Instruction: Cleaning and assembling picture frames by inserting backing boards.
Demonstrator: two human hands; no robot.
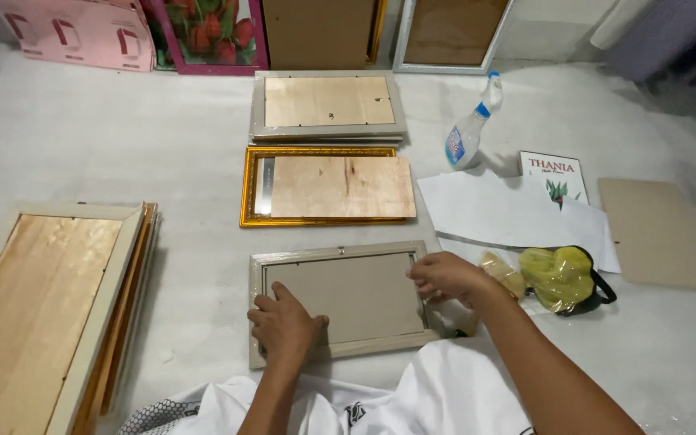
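a pale grey padded floor covering (122,145) carries everything. on it lie a grey picture frame (336,302) face down, a gold frame (328,187), a stack of grey frames (328,105), another frame stack (50,314) at left, a spray bottle (470,129), white paper sheets (509,213), a cardboard panel (660,232) and a yellow plastic bag (561,276).

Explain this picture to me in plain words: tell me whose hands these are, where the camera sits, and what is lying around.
There is one view, from a camera worn on the person's head, looking down at a pale padded surface. No machine is involved. The left hand presses flat on the grey backing board of a pale picture frame lying face down. The right hand pinches at the frame's right edge. Beyond lie a gold frame, a stack of pale frames, a spray bottle, white paper and a yellow bag.
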